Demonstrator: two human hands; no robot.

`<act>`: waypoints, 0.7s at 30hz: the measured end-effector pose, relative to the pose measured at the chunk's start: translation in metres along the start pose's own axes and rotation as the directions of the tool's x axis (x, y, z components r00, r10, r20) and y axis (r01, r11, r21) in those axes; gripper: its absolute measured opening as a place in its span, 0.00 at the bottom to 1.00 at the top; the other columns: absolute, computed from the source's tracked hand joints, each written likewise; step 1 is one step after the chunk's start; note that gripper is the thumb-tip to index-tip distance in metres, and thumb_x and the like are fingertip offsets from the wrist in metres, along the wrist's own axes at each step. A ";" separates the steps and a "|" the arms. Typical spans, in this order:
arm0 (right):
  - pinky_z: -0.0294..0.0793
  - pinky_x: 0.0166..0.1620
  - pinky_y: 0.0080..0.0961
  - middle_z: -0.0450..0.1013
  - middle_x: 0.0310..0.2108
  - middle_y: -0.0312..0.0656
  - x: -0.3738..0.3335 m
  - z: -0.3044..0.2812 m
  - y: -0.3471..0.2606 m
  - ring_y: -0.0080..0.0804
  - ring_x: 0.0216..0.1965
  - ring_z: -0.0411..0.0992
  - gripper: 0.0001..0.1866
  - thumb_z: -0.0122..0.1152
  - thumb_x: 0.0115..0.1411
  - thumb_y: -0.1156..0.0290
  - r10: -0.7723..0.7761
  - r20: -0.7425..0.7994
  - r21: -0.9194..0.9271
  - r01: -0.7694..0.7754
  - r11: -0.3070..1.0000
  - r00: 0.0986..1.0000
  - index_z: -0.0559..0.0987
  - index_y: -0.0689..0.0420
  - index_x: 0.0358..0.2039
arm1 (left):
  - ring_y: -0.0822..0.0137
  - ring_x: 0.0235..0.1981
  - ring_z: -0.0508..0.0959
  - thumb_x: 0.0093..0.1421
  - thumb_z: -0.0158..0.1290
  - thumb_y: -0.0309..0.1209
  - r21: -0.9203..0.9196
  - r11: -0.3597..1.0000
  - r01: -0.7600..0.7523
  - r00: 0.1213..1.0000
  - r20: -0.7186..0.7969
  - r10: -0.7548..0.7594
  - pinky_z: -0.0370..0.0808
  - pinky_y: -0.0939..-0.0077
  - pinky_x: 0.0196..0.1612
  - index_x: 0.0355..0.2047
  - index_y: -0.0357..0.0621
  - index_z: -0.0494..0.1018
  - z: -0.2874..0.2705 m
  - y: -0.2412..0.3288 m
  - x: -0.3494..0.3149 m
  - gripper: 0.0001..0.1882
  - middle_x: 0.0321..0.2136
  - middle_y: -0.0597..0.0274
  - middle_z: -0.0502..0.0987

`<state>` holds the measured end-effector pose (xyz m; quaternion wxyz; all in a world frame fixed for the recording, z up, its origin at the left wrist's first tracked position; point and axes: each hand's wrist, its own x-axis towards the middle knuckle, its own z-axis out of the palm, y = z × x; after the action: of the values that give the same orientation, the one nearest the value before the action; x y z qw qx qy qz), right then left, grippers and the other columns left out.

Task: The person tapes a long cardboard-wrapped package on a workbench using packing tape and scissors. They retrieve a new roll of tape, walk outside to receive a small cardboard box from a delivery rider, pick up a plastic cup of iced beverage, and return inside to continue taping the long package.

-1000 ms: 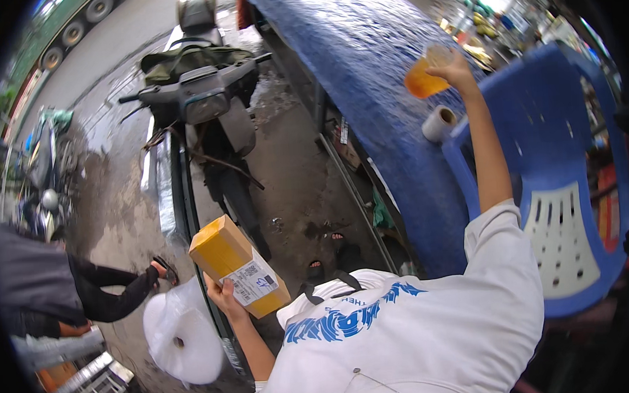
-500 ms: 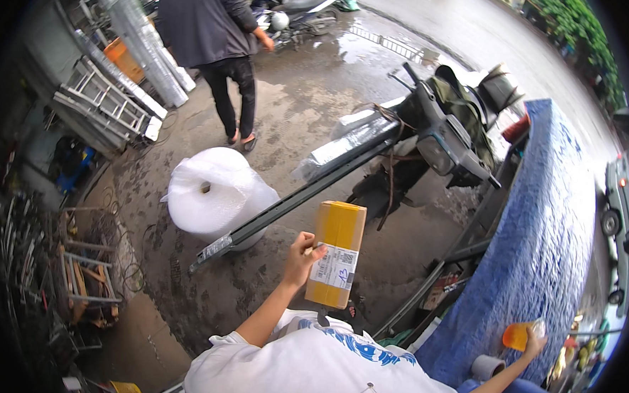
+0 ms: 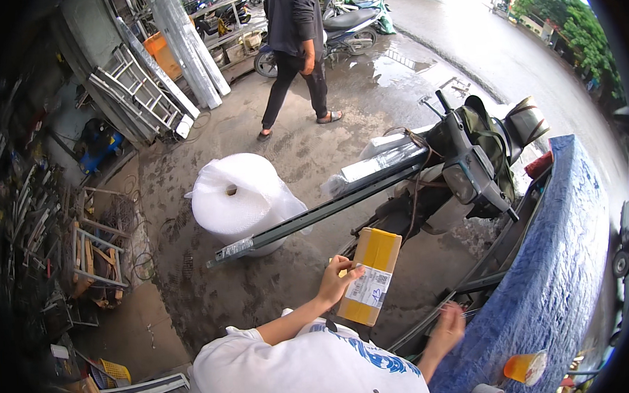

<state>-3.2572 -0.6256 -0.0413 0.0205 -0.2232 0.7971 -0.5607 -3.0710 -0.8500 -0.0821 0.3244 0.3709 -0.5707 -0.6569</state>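
- In the head view, your left hand [image 3: 333, 284] kept its grip on the yellow-taped box [image 3: 383, 252], fingers closed on its edge and thumb lying over the white label [image 3: 367, 286].
- The box was tilted in front of your shirt [image 3: 281, 372], above the floor and near the motorbike [image 3: 463, 178].
- Your right hand [image 3: 446, 330] had let go of the cup of orange drink [image 3: 524, 368]; half a second earlier it was holding it. Now it was partly open, fingers loosely bent and blurred, with nothing visible in it.
- The cup was on the blue table cover [image 3: 549, 255], apart from that hand and near the pale roll [image 3: 486, 392].
- This left the box as the only thing you visibly held, with your right hand free.
- Meanwhile the co-worker [image 3: 294, 23] had walked farther from the bubble-wrap roll [image 3: 212, 210].
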 end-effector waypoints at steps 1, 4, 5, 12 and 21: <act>0.74 0.45 0.24 0.78 0.38 0.43 -0.015 0.030 -0.006 0.28 0.38 0.76 0.12 0.55 0.67 0.70 0.168 0.225 0.347 -0.240 0.907 0.960 0.79 0.66 0.44 | 0.70 0.39 0.68 0.55 0.63 0.49 0.030 0.999 -0.020 1.000 -0.003 0.020 0.68 0.76 0.44 0.31 0.35 0.79 0.000 0.000 0.000 0.24 0.36 0.63 0.64; 0.71 0.52 0.27 0.77 0.44 0.45 -0.037 0.068 -0.007 0.30 0.47 0.73 0.21 0.53 0.69 0.64 0.087 0.616 0.319 -0.349 0.881 0.783 0.73 0.67 0.55 | 0.70 0.40 0.68 0.55 0.63 0.49 0.071 0.995 -0.065 0.998 0.004 0.065 0.68 0.76 0.43 0.31 0.34 0.79 0.002 -0.001 -0.002 0.25 0.36 0.63 0.64; 0.71 0.51 0.26 0.77 0.45 0.43 -0.039 0.070 -0.005 0.29 0.47 0.73 0.22 0.54 0.68 0.64 0.104 0.694 0.335 -0.448 0.829 0.712 0.72 0.67 0.56 | 0.70 0.39 0.68 0.55 0.63 0.49 0.059 0.996 -0.067 0.998 0.011 0.066 0.68 0.76 0.43 0.32 0.34 0.79 0.003 0.000 -0.004 0.25 0.36 0.63 0.64; 0.73 0.46 0.22 0.77 0.43 0.39 -0.040 0.068 0.008 0.22 0.43 0.73 0.24 0.64 0.60 0.65 0.037 0.897 0.304 -0.675 0.672 0.440 0.74 0.65 0.53 | 0.71 0.40 0.69 0.60 0.59 0.49 0.132 0.984 -0.118 0.993 0.016 0.117 0.69 0.76 0.43 0.33 0.32 0.77 0.014 -0.004 -0.013 0.25 0.39 0.61 0.65; 0.74 0.50 0.28 0.77 0.45 0.43 0.047 0.066 -0.071 0.29 0.45 0.76 0.26 0.62 0.60 0.58 0.017 0.737 0.583 -0.648 0.490 0.676 0.76 0.66 0.50 | 0.73 0.43 0.68 0.69 0.45 0.45 -0.192 0.980 0.057 0.998 0.028 -0.053 0.61 0.77 0.54 0.47 0.40 0.75 0.024 -0.011 -0.006 0.21 0.41 0.64 0.72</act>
<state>-3.2571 -0.7213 0.0085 0.5104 -0.1929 0.4135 -0.7289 -3.0884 -0.8310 -0.0900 0.3340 0.3457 -0.4976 -0.7220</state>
